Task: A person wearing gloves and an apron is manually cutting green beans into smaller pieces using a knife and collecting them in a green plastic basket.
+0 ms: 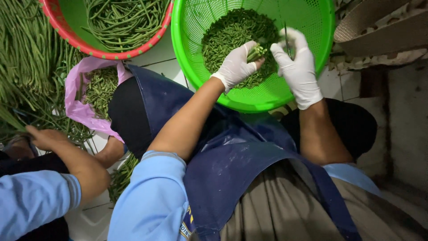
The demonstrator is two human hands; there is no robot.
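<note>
Gripping: left hand (235,67), in a white glove, had its fingers curled round a small bundle of green beans (255,52), held over the green basket (312,27).
Bundle: only the short stub ends showed past the glove; the rest was hidden in the fist.
Right hand (298,67): gloved, fingers closed round a thin dark blade (286,42) just beside the bundle; the handle was covered, so what kind of tool could not be told.
Green basket: perforated plastic, top rim cut off by the frame; it held a heap of short cut bean pieces (232,29).
Red basket (67,31): cropped at the top, it held long uncut beans.
Pink bag (76,105): open on the tiled floor, bean pieces inside, partly hidden behind a knee.
Loose long beans (22,58): piled at far left, running out of view.
Other person: a bare hand (44,137) rested on that pile; blue sleeve cut off at the lower edge.
</note>
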